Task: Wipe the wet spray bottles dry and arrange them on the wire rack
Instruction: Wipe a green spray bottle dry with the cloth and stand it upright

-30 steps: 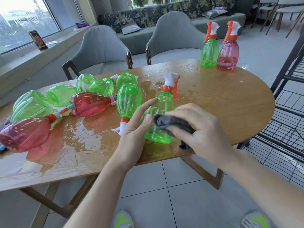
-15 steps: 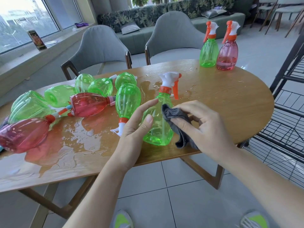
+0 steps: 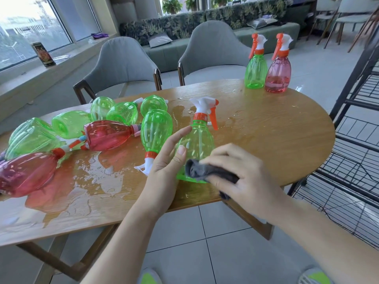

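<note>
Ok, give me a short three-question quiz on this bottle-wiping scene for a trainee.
1. True or false: the right hand presses a grey cloth against the upright green bottle.
2. How many bottles stand upright at the table's far edge? A) one B) two C) four
3. Fill in: the left hand steadies the bottle being wiped, while the wire rack stands to the person's ____.

Key: 1 true; 2 B, a green bottle and a red bottle; 3 right.
</note>
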{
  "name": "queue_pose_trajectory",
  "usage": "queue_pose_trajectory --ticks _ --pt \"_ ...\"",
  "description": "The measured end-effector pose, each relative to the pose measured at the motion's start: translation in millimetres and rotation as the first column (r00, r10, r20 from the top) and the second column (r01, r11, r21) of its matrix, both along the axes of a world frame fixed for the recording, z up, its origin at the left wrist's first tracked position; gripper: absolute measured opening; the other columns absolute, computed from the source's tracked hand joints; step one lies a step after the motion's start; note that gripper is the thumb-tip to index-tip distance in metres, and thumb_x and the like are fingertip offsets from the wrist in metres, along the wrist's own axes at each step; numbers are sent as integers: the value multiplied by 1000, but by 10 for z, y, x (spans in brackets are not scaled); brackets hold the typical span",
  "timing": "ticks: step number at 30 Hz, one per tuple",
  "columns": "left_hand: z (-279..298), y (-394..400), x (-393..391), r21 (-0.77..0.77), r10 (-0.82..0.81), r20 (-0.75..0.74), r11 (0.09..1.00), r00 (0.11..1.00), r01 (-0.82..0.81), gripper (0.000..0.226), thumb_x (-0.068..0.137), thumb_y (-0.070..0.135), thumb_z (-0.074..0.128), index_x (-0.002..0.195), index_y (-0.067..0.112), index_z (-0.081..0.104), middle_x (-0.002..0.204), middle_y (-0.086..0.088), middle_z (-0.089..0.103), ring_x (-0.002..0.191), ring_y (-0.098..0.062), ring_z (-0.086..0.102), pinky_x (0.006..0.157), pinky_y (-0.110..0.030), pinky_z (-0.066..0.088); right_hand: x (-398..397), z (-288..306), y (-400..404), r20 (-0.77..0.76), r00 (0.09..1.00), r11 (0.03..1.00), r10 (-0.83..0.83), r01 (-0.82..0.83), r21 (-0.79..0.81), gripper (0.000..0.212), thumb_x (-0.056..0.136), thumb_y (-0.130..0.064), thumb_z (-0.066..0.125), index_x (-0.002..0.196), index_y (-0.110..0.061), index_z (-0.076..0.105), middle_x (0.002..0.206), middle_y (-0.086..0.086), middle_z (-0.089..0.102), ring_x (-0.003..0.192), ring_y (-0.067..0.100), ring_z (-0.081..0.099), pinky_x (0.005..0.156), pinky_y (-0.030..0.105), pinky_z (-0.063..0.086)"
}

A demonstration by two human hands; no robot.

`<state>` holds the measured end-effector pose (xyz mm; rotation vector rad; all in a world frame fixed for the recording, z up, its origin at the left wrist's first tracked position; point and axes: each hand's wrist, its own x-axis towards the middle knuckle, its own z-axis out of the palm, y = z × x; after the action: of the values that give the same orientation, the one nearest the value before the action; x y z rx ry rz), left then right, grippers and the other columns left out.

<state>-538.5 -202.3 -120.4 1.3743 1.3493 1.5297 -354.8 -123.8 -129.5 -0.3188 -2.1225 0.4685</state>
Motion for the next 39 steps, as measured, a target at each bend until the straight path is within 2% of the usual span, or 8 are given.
queue_pose_trajectory --ticks 2,7,9,12,20,30,35,39 --pt "9 15 20 8 16 -4 1000 1000 -16 32 108 40 54 137 47 65 143 30 62 143 7 48 122 -37 34 2 -64 -57 70 997 994 28 -35 104 21 96 -17 66 110 -5 76 103 7 64 96 18 62 89 18 46" --pt "-28 22 -19 -15 -14 78 1000 997 15 38 104 43 56 141 45 65 152 10 61 149 -21 48 125 -56 32 -4 -82 -46 55 998 979 -35 23 203 22 98 -15 65 114 -4 75 105 9 64 95 22 62 90 22 48" --pt "-30 8 -33 -27 -28 114 999 993 32 39 104 42 57 142 42 65 146 0 63 142 -27 51 118 -49 39 -16 -24 -9 -1 999 991 -36 35 128 23 97 -17 69 116 -4 74 106 7 65 96 17 63 89 18 48" --pt "-55 -17 -69 -30 -64 97 997 993 67 38 106 40 57 143 40 65 154 -3 59 152 -31 44 126 -62 28 -20 116 100 -116 987 994 -111 108 -31 26 94 -19 74 118 -9 73 108 1 70 100 9 65 87 16 48" --pt "-90 -14 -85 -37 -80 85 996 993 83 39 106 34 49 138 44 68 154 7 60 155 -20 41 130 -61 23 -40 101 251 -189 964 927 -188 111 -358 20 97 -23 71 116 -25 72 109 -10 71 105 15 68 87 38 57" --pt "-87 31 -53 -33 -66 104 997 992 70 51 91 49 71 141 44 63 160 1 53 159 -27 33 126 -63 30 14 101 247 -126 981 949 -144 101 -299 22 96 -18 72 119 -15 74 111 -8 69 109 13 65 86 24 52" --pt "-52 40 6 -30 -21 162 999 987 26 44 98 46 68 141 44 62 148 -7 62 146 -30 52 122 -65 37 0 49 118 -75 996 987 -58 47 -152 22 95 -22 73 114 -11 76 107 -1 68 102 10 65 86 22 50" --pt "-13 52 49 -49 26 99 999 995 -21 37 106 41 62 143 39 59 119 13 75 120 -4 68 102 -28 53 8 -76 -32 9 1000 1000 17 -17 14 24 95 -20 69 113 -6 77 104 6 65 94 12 62 84 16 48"
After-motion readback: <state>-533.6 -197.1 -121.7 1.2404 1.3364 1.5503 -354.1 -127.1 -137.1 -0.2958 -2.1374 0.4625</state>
